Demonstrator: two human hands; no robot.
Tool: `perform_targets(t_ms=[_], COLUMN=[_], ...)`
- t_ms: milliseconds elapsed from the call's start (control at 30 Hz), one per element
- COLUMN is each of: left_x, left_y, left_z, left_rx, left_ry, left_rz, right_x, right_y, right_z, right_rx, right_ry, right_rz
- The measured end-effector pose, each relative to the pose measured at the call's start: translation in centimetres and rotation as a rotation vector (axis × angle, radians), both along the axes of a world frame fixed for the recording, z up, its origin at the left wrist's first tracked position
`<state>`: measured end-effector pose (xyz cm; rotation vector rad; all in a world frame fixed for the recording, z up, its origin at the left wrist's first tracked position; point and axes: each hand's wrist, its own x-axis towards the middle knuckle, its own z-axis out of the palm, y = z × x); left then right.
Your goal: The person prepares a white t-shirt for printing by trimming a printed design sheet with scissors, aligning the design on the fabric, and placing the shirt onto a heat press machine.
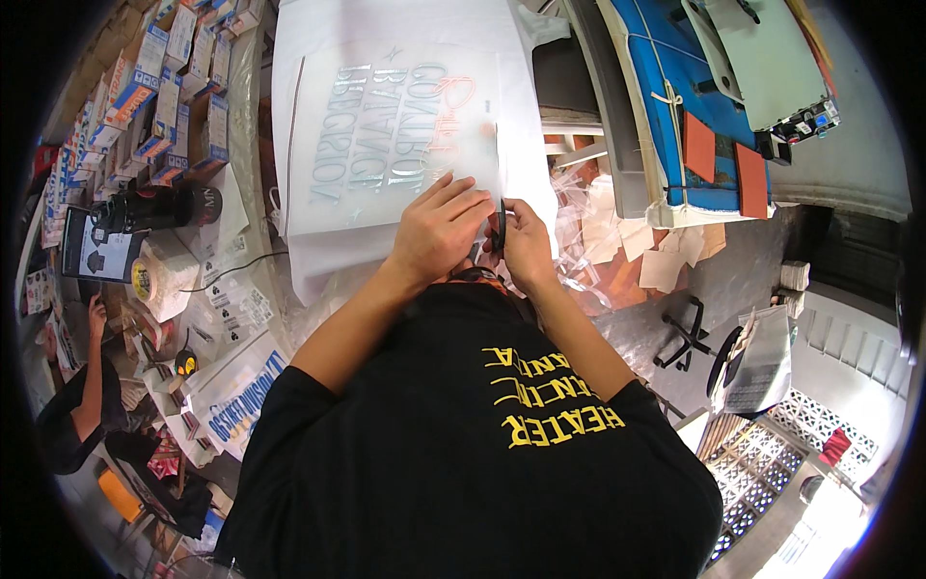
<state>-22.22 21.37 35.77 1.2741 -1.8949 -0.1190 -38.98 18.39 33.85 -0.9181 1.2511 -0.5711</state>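
Observation:
A translucent printed sheet with lettering and small stars lies on a white-covered table in front of me. My left hand lies over the sheet's near right corner, its fingers stretched out and pressing on it. Close beside it, my right hand is closed on a pair of scissors with black handles, at the sheet's right edge. The blades are mostly hidden by my left hand. A narrow dark slit shows along that edge, just beyond the scissors.
Paper and film scraps cover the floor at right, beside a blue-topped machine. Opened cardboard boxes are stacked at left. Near them are a monitor and a large tape roll. Another person's arm shows at far left.

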Motion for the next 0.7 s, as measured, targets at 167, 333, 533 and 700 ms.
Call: perform_targets(t_ms=[167, 333, 533, 700], left_x=[-0.2, -0.1, -0.1, 0.1], left_y=[0.2, 0.5, 1.6, 2.8], left_z=[-0.4, 0.5, 1.5, 3.7], left_rx=[0.003, -0.011, -0.066, -0.064], left_ry=[0.033, 0.049, 0.097, 0.114], left_rz=[0.003, -0.014, 0.008, 0.003], right_x=[0.0, 0.1, 1.2, 2.4], right_y=[0.1, -1.0, -4.0, -7.0], right_z=[0.3, -0.6, -0.3, -1.0], right_rx=[0.012, -0.051, -0.166, -0.168], right_ry=[0.030, 0.079, 0.103, 0.064], right_rz=[0.010, 0.017, 0.032, -0.012])
